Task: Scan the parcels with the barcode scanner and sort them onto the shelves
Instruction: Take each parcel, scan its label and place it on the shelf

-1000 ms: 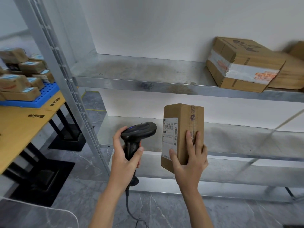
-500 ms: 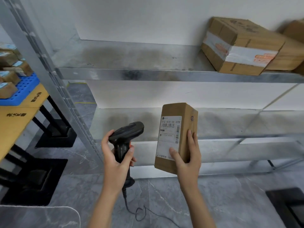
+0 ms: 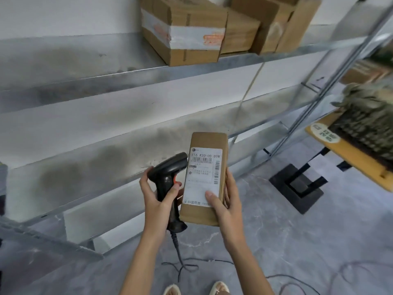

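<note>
The floor [image 3: 297, 241] is grey stone, with thin wires [image 3: 191, 265] lying on it near the feet. Behind it stand metal shelves [image 3: 89, 81] by a white wall. The parcel [image 3: 204, 179] is a tall brown box with a white label. The right hand [image 3: 225, 201] grips its low end, thumb on the label. The left hand [image 3: 157, 199] holds the black scanner [image 3: 168, 177], just left of the parcel. Far up, 3 boxes [image 3: 187, 28] sit on the top shelf.

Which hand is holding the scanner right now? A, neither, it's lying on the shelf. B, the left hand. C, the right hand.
B: the left hand grips the scanner by its handle, while the right hand holds the parcel.
</note>
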